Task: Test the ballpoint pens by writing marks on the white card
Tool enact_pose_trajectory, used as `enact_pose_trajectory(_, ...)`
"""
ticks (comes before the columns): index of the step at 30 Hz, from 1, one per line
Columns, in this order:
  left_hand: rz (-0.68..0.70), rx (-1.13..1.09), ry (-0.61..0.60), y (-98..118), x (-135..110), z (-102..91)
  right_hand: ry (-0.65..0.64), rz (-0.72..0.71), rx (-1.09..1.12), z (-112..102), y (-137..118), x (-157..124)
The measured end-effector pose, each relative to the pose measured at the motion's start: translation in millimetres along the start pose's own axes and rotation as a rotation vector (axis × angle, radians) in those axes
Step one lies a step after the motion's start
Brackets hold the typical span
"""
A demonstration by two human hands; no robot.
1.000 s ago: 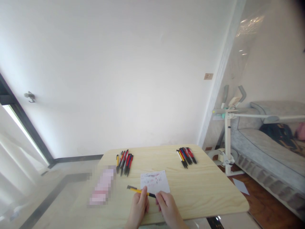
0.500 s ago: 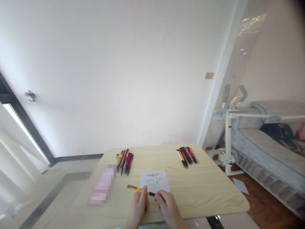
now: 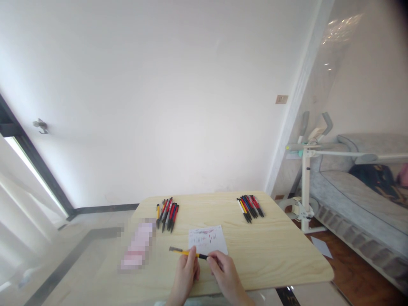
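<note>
Both my hands hold a yellow pen with black ends (image 3: 183,252) level over the near edge of the wooden table (image 3: 270,250). My left hand (image 3: 186,274) pinches its yellow barrel. My right hand (image 3: 225,272) has its fingers closed on the black end at the right. Just beyond the pen lies a small white paper (image 3: 208,240) with red and dark scribbles. A bunch of red, black and yellow pens (image 3: 167,211) lies at the far left of the table, and a second bunch of pens (image 3: 249,207) at the far right.
A blurred pink patch (image 3: 137,245) sits at the table's left edge. A white stand (image 3: 305,182) and a grey sofa (image 3: 360,195) are to the right, with a sheet of paper (image 3: 321,247) on the floor. A white wall is behind.
The hands and pen stay almost in place; the right fingers have shifted slightly along the pen's black end. The view has tilted a little.
</note>
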State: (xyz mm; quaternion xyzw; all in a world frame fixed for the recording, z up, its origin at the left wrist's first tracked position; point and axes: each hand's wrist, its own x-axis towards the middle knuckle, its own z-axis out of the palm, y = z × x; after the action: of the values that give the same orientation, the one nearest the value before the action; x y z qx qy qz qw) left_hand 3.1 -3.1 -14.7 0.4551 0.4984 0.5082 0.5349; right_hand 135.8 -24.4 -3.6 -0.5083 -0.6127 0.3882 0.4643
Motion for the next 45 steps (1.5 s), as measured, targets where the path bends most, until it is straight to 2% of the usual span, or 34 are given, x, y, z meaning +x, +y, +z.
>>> enact_pose_trajectory(8,-0.005,-0.072,0.002,3.2,-0.6,1.5,-0.013,0.04,-0.026,-0.7,-3.9,-1.4)
enact_pose_trajectory(16,-0.007,-0.023,-0.01,3.9,0.3,1.6,-0.007,0.012,-0.073,-2.4,-9.5,-0.9)
enact_pose_trajectory(30,0.027,0.036,-0.026,-4.6,2.3,-0.5,-0.007,-0.014,-0.099,-4.3,-5.4,-0.4)
enact_pose_trajectory(45,0.033,0.027,-0.006,2.1,1.5,1.6,0.041,-0.045,-0.021,-0.1,2.4,-0.2)
